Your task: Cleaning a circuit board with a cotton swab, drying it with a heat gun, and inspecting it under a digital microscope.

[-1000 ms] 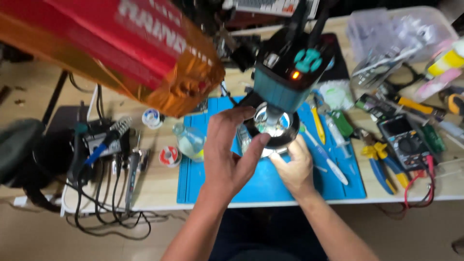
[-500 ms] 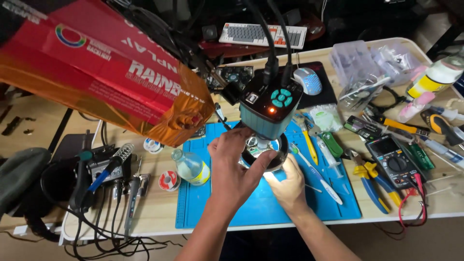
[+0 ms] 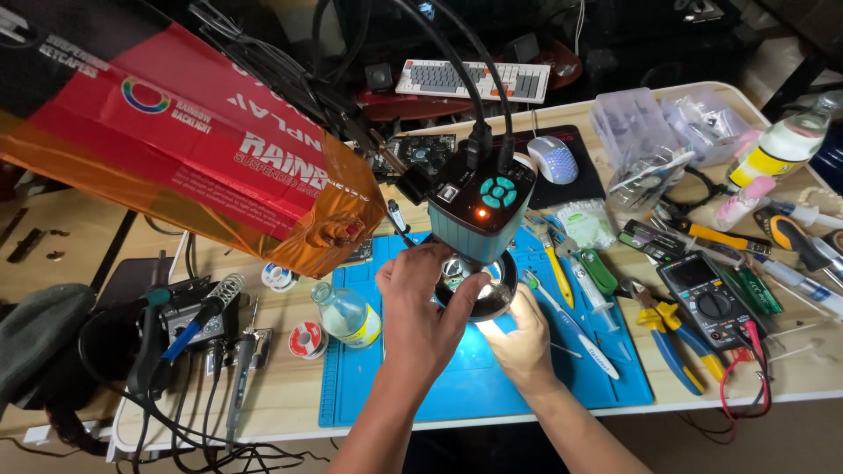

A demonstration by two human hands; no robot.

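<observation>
Fig.: Teal microscope camera head [image 3: 481,211] w/ lit ring light [image 3: 479,294], over blue work mat [image 3: 421,386] at bench centre. Vs. 1 s ago the view has pulled back; both hands stay on the ring, so adjustment seems ongoing. Left hand [image 3: 421,320] fingers curled round ring's 9 o'clock edge; right hand [image 3: 525,338] cupped under at 4 o'clock, grip unclear. Glass bottle [image 3: 347,314] at 9 o'clock; multimeter [image 3: 707,298] and blue-handled pliers [image 3: 663,338] at 3. Orange-red box [image 3: 202,149] overhangs at 10, crowding access.
</observation>
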